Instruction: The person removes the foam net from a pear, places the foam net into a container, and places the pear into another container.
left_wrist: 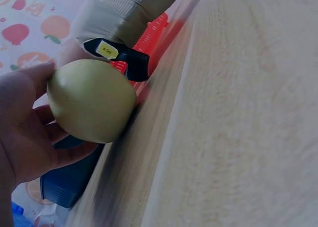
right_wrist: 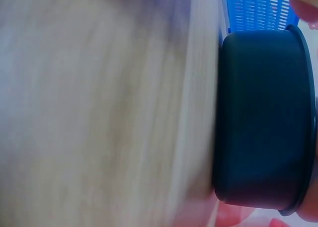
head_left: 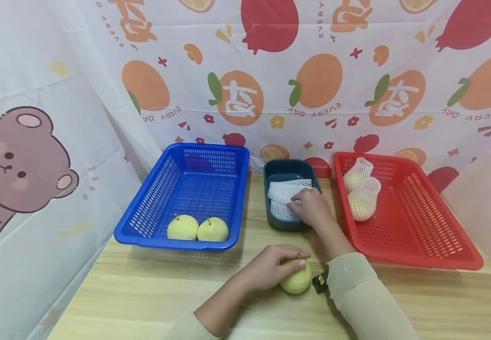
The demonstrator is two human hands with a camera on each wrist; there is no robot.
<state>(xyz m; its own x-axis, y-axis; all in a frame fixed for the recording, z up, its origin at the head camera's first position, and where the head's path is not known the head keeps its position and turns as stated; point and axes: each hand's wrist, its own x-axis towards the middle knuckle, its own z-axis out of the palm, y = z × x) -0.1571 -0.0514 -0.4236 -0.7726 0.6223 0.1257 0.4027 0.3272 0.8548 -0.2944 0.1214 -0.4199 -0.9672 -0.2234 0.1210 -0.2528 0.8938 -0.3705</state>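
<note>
My left hand holds a yellow-green pear by its upper side, low over the table, thumb and fingers around it. In the left wrist view the same pear sits against the curved fingers. My right hand reaches over the near right rim of a dark teal tub. Its bent fingertips are right at the white foam net sleeves lying in the tub; I cannot tell whether they pinch one. The right wrist view shows mostly the tub's outer wall, with the fingertips hidden.
At the left stands a blue basket with two bare pears at its near end. The red basket at the right holds two pears in foam nets. A printed cloth hangs behind the wooden table.
</note>
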